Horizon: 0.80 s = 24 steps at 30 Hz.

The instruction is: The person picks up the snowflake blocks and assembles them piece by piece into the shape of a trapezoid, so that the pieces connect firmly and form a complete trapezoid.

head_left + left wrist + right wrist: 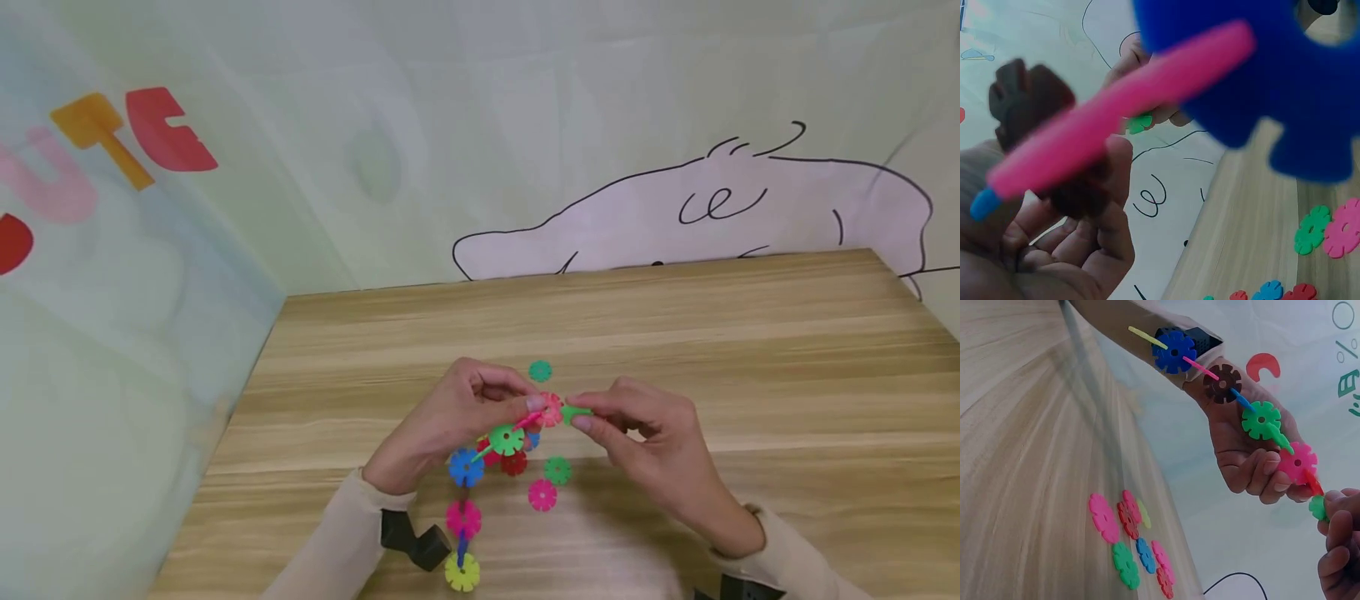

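Observation:
A chain of notched plastic snowflake discs hangs from my left hand (pixel 442 421), whose thumb and fingers pinch it near its upper end. In the head view the chain runs from a yellow disc (pixel 453 575) through a magenta disc (pixel 455 518) and a blue disc (pixel 467 468) to a light green disc (pixel 498 440). My right hand (pixel 663 446) pinches a small green disc (pixel 576 414) between thumb and fingertips. That green disc meets the chain's end in the right wrist view, beside a red disc (pixel 1314 482); how far they interlock, I cannot tell.
Loose discs lie on the wooden table (pixel 360 350): a teal one (pixel 540 371) beyond the hands, a green one (pixel 558 471) and a pink one (pixel 542 495) nearer, and a dark red one (pixel 514 464) under the chain. A printed cloth backdrop (pixel 450 125) stands behind the table.

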### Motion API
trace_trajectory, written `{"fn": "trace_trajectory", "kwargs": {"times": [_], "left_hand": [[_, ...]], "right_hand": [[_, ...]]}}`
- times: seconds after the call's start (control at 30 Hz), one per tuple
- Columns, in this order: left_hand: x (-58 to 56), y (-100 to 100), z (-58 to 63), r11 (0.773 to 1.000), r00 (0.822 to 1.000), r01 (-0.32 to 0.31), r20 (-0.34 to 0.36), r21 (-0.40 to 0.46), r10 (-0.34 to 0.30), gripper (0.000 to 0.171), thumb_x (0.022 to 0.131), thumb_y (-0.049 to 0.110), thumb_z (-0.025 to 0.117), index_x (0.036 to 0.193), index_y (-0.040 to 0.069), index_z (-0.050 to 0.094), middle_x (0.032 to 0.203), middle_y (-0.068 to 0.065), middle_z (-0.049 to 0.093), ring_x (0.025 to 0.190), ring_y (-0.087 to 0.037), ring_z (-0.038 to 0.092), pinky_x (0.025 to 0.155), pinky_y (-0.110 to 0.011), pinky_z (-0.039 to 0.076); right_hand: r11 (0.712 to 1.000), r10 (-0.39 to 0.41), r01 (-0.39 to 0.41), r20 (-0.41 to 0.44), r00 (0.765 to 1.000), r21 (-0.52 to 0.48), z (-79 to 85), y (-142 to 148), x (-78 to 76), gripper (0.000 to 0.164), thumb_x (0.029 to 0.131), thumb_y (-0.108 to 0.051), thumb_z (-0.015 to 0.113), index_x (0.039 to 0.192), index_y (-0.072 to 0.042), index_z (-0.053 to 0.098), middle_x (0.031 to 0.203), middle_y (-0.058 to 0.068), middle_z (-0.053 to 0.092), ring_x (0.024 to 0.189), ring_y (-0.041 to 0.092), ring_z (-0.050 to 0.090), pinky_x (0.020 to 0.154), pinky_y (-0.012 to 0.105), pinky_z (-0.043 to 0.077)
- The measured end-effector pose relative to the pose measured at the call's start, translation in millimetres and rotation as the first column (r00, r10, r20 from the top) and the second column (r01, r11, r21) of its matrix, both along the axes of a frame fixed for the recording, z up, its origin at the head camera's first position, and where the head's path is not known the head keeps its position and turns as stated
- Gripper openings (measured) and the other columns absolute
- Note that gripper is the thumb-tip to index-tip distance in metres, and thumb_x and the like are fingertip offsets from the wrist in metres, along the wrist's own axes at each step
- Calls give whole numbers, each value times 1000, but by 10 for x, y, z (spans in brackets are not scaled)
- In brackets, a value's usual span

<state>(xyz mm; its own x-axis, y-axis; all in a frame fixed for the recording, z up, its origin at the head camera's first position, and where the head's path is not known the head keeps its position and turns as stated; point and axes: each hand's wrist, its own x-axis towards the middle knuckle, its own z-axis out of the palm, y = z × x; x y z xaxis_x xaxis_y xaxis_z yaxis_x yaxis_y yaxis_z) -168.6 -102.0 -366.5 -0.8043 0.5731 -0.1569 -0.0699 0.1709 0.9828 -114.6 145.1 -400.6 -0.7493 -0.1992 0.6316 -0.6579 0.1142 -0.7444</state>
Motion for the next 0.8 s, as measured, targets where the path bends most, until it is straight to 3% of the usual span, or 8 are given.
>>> {"fn": "trace_trajectory", "kwargs": {"times": [0.27, 0.53, 0.7, 0.8], "left_hand": [[31, 38, -5, 1000, 1000, -9, -25, 8, 9, 16, 100, 11, 76, 111, 1, 81, 90, 4, 81, 76, -12, 72, 72, -22, 58], [61, 33, -29, 1000, 999, -2, -34, 13, 2, 16, 101, 12, 75, 111, 0, 80, 86, 6, 80, 73, -11, 73, 69, -22, 57], [63, 32, -7, 1000, 998, -4, -59, -9, 3, 15, 101, 12, 75, 110, 1, 80, 87, 3, 81, 72, -11, 71, 67, -22, 55], [50, 43, -6, 999, 996, -3, -90, -33, 0, 15, 101, 12, 74, 110, 2, 80, 88, 0, 81, 71, -12, 68, 67, -22, 53]], "right_hand": [[997, -21, 10, -142, 990, -78, -88, -52, -8, 34, 77, 20, 82, 104, -1, 83, 72, 2, 66, 63, 4, 51, 52, 18, 44], [994, -29, 11, -169, 985, -105, -131, -77, -13, 28, 80, 15, 84, 102, -1, 84, 71, 2, 66, 62, 3, 50, 51, 16, 44], [994, -52, 32, -202, 978, -103, -142, -95, -34, 10, 90, -2, 85, 99, -2, 84, 68, 1, 64, 62, 3, 50, 51, 16, 43], [993, -79, 58, -222, 972, -98, -143, -107, -42, 11, 94, -13, 83, 97, -2, 84, 67, 1, 63, 61, 3, 50, 52, 16, 42]]}}
